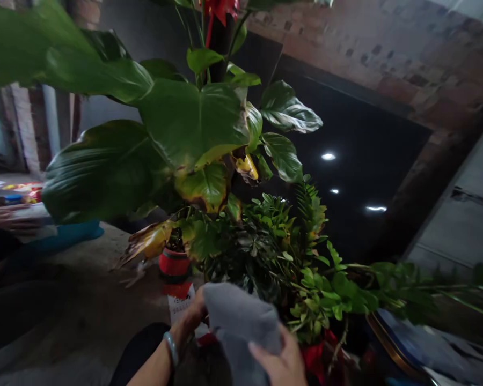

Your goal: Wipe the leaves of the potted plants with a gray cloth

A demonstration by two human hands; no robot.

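One soft grey cloth (243,316), seen below broad glossy green leaves (197,120); left hand (193,316) closed on its edge, fingers mostly hidden from me; right hand (280,358) pinching the opposite side, thumb uppermost

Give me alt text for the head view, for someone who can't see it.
A person's left hand and right hand hold a grey cloth low in the frame, before a cluster of leafy plants. Large green leaves crowd the upper left, with yellowed leaves below, and a red pot stands beyond the left hand.
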